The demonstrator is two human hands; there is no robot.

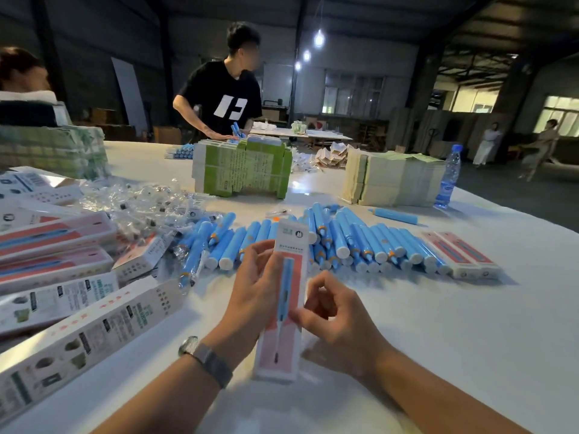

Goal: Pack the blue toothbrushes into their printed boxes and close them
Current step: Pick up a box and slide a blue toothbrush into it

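We hold one printed box (279,303) upright-ish between both hands, long axis running away from us toward the toothbrush pile (329,242). Left hand (250,289) grips its left edge; right hand (336,321) pinches the right edge near mid-length. Near end sits low over the white table (470,339); whether its flaps are closed we cannot tell. Loose brushes lie just beyond, roughly equidistant
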